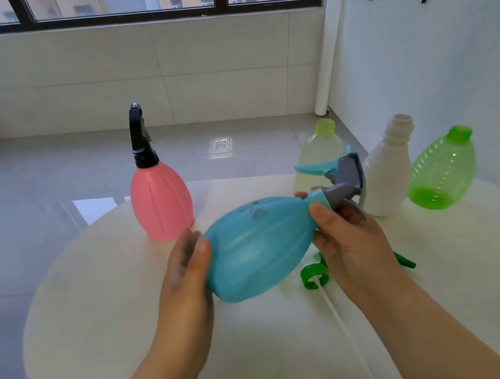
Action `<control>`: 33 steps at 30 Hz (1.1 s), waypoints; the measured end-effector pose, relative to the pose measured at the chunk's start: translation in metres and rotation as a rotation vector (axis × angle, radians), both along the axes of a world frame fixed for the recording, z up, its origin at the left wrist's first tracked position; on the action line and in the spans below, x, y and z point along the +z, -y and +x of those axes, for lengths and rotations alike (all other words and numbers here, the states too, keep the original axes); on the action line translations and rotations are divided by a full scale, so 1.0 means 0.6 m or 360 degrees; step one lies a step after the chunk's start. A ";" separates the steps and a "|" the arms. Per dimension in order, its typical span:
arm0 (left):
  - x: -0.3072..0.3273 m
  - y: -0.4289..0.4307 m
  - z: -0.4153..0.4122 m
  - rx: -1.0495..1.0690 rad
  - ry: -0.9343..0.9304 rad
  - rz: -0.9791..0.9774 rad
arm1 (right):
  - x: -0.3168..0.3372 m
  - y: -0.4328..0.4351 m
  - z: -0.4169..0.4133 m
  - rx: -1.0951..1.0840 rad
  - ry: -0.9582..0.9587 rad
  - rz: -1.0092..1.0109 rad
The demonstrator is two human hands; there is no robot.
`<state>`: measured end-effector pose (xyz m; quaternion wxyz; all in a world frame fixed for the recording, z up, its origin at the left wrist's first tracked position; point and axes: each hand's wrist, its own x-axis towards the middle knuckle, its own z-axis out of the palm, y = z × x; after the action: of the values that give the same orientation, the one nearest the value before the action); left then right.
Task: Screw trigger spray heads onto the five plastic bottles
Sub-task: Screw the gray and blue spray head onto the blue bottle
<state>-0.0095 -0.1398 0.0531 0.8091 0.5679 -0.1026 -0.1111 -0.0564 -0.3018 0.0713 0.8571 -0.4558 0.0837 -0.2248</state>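
I hold a teal bottle point(259, 248) tilted on its side above the round white table point(104, 315). My left hand point(188, 280) grips its wide base. My right hand point(347, 239) pinches the collar of the grey and teal spray head point(345, 179) seated on its neck. A pink bottle point(161, 201) stands upright at the back left with a black spray head point(139, 135) on it. Behind my right hand stand a pale yellow bottle point(322, 150), a white bottle point(389, 171) and a green bottle point(444, 170), all with bare necks. A loose green spray head point(314, 275) lies on the table, partly hidden by my right hand.
The green head's white dip tube point(346, 326) runs toward the table's near edge. A white cabinet wall point(436, 39) stands close behind the bottles on the right. Grey tiled floor point(27, 202) surrounds the table, with a window beyond.
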 end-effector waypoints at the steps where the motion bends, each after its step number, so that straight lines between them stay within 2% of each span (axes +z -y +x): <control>1: 0.002 0.005 -0.001 -0.0077 -0.0103 -0.0171 | 0.003 -0.001 -0.001 0.0001 0.0019 0.0000; 5: -0.002 0.011 -0.001 -0.0249 -0.0437 -0.0334 | 0.011 -0.006 -0.002 -0.0001 0.0033 -0.0051; 7: 0.000 0.002 0.002 -0.0464 -0.0549 -0.0359 | 0.016 -0.002 -0.003 -0.0003 0.0050 -0.0053; 10: 0.006 -0.008 0.001 -0.0610 -0.0553 -0.0277 | 0.022 0.004 -0.004 0.0071 0.0057 -0.0072; 14: -0.001 -0.007 -0.002 -0.0265 -0.0089 -0.0076 | 0.019 0.000 -0.003 0.0149 -0.0007 -0.0006; 16: 0.000 -0.012 -0.005 -0.0013 0.0329 0.0129 | 0.016 -0.001 -0.002 0.0171 -0.0091 0.0106; 18: -0.004 -0.018 -0.011 0.0038 0.0788 0.0379 | 0.008 -0.002 -0.002 0.0202 -0.0220 0.0319; 20: -0.010 -0.015 -0.018 -0.0024 0.1009 0.0452 | 0.005 -0.003 -0.002 0.0208 -0.0259 0.0440; 21: -0.008 -0.014 -0.021 -0.0062 0.0940 0.0409 | 0.005 -0.004 -0.002 0.0212 -0.0228 0.0445; 25: 0.007 -0.011 -0.020 -0.0323 0.0043 -0.0169 | 0.019 -0.007 -0.005 0.0321 0.0000 0.0263; 27: 0.007 -0.018 -0.014 -0.0601 -0.0248 -0.0253 | 0.025 -0.006 -0.009 0.0362 0.0067 0.0157; 28: 0.008 -0.021 -0.015 -0.0744 -0.0303 -0.0237 | 0.027 -0.005 -0.012 0.0383 0.0088 0.0119; 30: 0.011 -0.023 -0.019 -0.0800 -0.0206 -0.0159 | 0.028 -0.004 -0.013 0.0396 0.0086 0.0089; 31: 0.011 -0.023 -0.019 -0.0715 -0.0071 -0.0128 | 0.028 -0.003 -0.011 0.0379 0.0053 0.0095; 33: 0.009 -0.024 -0.021 -0.0339 0.0414 0.0215 | 0.022 -0.002 -0.005 0.0313 -0.0070 0.0161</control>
<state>-0.0219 -0.1254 0.0582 0.7326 0.6165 -0.2582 -0.1285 -0.0596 -0.3003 0.0848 0.8949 -0.4229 0.0684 -0.1250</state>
